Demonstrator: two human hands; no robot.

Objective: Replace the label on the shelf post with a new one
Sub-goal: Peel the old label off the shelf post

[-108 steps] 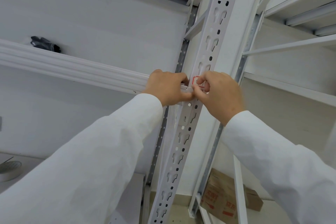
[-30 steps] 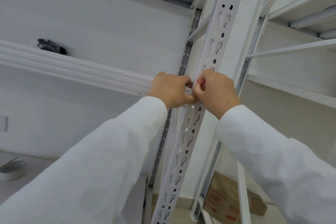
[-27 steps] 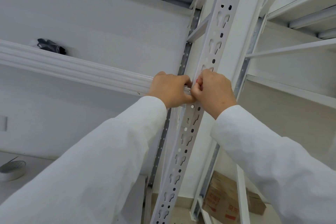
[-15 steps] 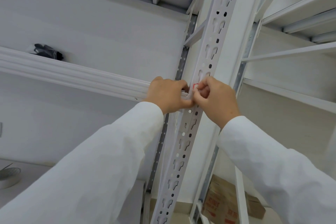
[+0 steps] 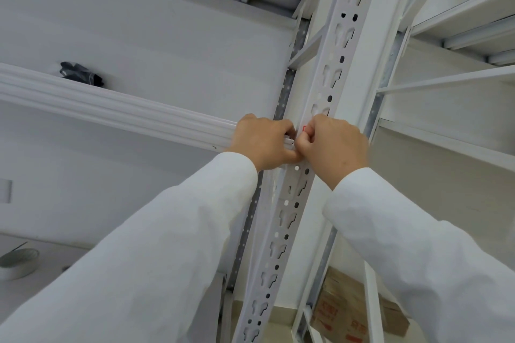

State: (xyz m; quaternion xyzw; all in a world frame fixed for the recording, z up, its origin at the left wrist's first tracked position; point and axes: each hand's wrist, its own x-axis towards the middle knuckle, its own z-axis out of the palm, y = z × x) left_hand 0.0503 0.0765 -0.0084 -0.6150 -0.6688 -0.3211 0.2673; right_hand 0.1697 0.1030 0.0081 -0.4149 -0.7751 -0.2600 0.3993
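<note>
While the left hand [image 5: 266, 145] grips the beam end, the right hand [image 5: 334, 145] pinches the red-edged label [image 5: 304, 128] (thin, floppy, likely tear-prone) at frame centre on the shelf post [image 5: 331, 64]; best peeled from a corner.

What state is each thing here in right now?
Label: on the post, mostly hidden by fingers.
Post: upright.
Left hand: curled at the post and shelf rail.
Right hand: pinching at the label.
Tape roll: lying flat.
Cardboard box: closed.
</note>
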